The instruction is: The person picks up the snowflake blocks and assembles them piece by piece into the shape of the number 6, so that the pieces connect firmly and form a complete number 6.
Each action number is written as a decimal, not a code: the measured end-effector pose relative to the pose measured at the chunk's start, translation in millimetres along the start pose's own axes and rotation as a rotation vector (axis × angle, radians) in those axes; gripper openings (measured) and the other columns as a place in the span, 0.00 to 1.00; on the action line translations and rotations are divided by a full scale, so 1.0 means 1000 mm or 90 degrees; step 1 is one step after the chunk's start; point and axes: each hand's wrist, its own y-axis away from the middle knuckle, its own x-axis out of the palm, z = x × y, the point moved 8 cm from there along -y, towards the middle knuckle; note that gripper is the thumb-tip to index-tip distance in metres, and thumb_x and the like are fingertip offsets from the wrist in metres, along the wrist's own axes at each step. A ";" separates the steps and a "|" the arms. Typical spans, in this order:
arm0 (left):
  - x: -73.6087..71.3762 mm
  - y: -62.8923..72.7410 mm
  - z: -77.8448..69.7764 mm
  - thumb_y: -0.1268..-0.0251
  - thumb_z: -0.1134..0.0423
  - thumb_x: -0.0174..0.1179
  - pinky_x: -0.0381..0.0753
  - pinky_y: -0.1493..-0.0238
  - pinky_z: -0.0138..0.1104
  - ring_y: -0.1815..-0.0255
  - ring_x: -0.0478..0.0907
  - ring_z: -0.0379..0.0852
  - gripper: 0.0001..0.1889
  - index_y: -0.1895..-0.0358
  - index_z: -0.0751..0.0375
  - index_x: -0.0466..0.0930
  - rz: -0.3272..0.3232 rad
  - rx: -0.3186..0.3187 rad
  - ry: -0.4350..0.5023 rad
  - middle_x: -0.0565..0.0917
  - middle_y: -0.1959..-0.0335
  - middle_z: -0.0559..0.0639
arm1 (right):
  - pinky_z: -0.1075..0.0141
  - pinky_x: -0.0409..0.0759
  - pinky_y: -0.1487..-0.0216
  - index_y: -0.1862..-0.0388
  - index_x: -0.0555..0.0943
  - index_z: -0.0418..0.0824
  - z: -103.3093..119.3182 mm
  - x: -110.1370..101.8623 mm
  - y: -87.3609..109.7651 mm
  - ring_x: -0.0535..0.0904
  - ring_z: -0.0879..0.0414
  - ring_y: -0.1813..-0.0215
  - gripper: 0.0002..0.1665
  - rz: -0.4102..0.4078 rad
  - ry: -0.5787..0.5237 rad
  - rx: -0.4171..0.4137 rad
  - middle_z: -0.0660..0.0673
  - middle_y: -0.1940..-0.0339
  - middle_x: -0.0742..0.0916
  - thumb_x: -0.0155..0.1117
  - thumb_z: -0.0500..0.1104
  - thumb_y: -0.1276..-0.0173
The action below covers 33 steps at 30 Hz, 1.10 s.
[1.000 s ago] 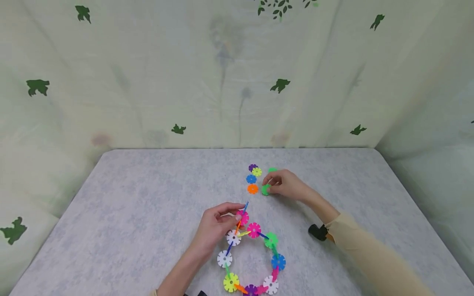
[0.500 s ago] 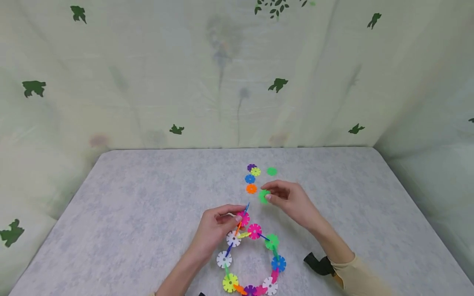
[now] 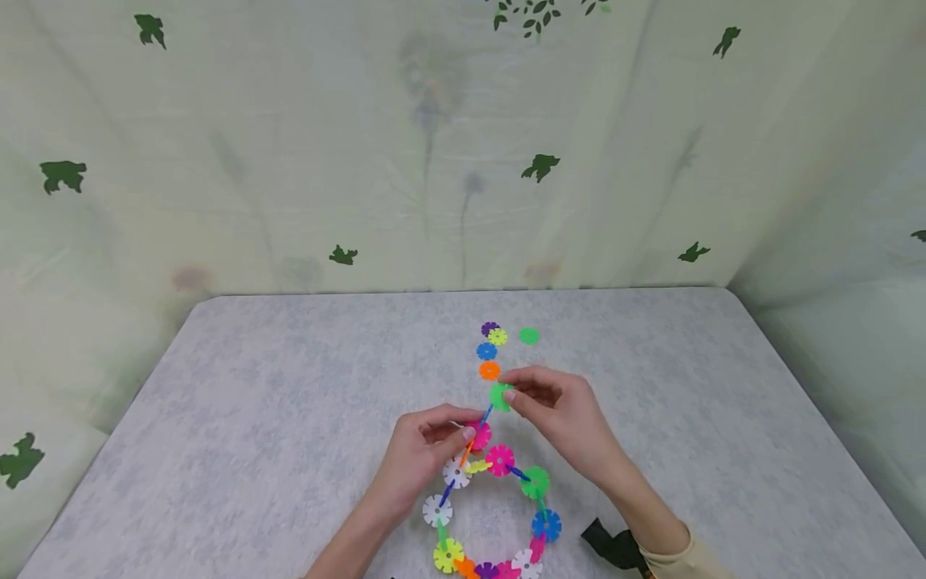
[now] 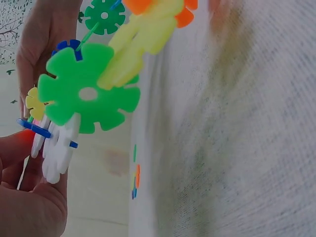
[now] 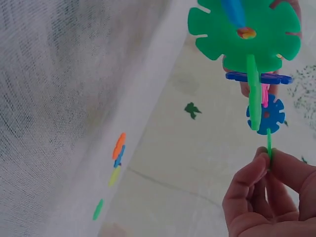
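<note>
In the head view my left hand (image 3: 419,454) pinches a ring of linked snowflake discs near its top, by the pink disc (image 3: 481,435). A blue disc (image 3: 485,416), seen edge-on, sticks up from that pink one. My right hand (image 3: 567,414) pinches a green snowflake disc (image 3: 499,396) between thumb and fingertips, its edge right at the blue disc's upper end. The right wrist view shows this green disc (image 5: 269,140) edge-on, meeting the slotted rim of the blue disc (image 5: 266,116). White discs (image 4: 59,153) hang beside my left fingers in the left wrist view.
Beyond the hands lie loose discs: an orange one (image 3: 489,371), a blue one (image 3: 486,351), a yellow one (image 3: 497,337) overlapping a purple one (image 3: 489,328), and a green one (image 3: 530,336). A black strap (image 3: 611,547) hangs at the right wrist. A pale curtain (image 3: 289,145) stands behind the table.
My right hand has picked up the green disc beside the orange one and carried it left and nearer, up to the blue disc. The left hand keeps its grip, almost still.
</note>
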 end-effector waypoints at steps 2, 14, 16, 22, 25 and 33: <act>0.002 0.001 -0.002 0.32 0.68 0.61 0.82 0.57 0.35 0.59 0.82 0.52 0.11 0.50 0.57 0.87 0.008 0.011 -0.005 0.86 0.55 0.50 | 0.63 0.82 0.53 0.51 0.85 0.47 0.002 0.001 0.000 0.83 0.55 0.56 0.10 0.009 0.022 -0.005 0.51 0.57 0.87 0.66 0.41 0.31; 0.007 0.005 -0.008 0.34 0.70 0.62 0.83 0.57 0.37 0.58 0.83 0.50 0.08 0.56 0.57 0.89 -0.017 0.038 -0.004 0.87 0.59 0.52 | 0.61 0.82 0.58 0.55 0.86 0.53 0.008 0.006 0.002 0.82 0.61 0.58 0.11 0.025 0.106 -0.057 0.59 0.60 0.87 0.67 0.38 0.32; 0.007 0.004 -0.008 0.34 0.69 0.63 0.83 0.56 0.37 0.58 0.84 0.50 0.08 0.56 0.58 0.88 -0.020 0.041 0.002 0.87 0.58 0.55 | 0.60 0.82 0.57 0.55 0.86 0.53 0.007 0.007 0.002 0.82 0.61 0.58 0.11 0.028 0.106 -0.059 0.59 0.59 0.87 0.66 0.39 0.32; 0.009 0.001 -0.001 0.33 0.70 0.60 0.80 0.67 0.31 0.68 0.80 0.48 0.10 0.50 0.62 0.81 -0.006 0.002 0.016 0.83 0.60 0.56 | 0.59 0.82 0.52 0.51 0.86 0.49 -0.004 0.012 -0.002 0.82 0.55 0.55 0.11 0.075 0.024 -0.042 0.53 0.55 0.86 0.63 0.40 0.29; 0.010 0.000 0.005 0.31 0.66 0.59 0.73 0.75 0.30 0.75 0.73 0.46 0.13 0.45 0.62 0.77 0.009 -0.038 0.022 0.80 0.63 0.54 | 0.59 0.81 0.51 0.49 0.85 0.46 -0.011 0.017 -0.005 0.80 0.53 0.54 0.12 0.119 0.006 -0.037 0.51 0.53 0.85 0.62 0.39 0.28; 0.003 -0.004 0.018 0.32 0.58 0.63 0.70 0.83 0.30 0.83 0.66 0.46 0.13 0.49 0.59 0.82 -0.013 -0.074 0.010 0.79 0.68 0.52 | 0.59 0.80 0.48 0.41 0.81 0.45 -0.026 0.022 -0.018 0.80 0.52 0.49 0.19 0.208 -0.002 -0.011 0.45 0.48 0.85 0.61 0.35 0.28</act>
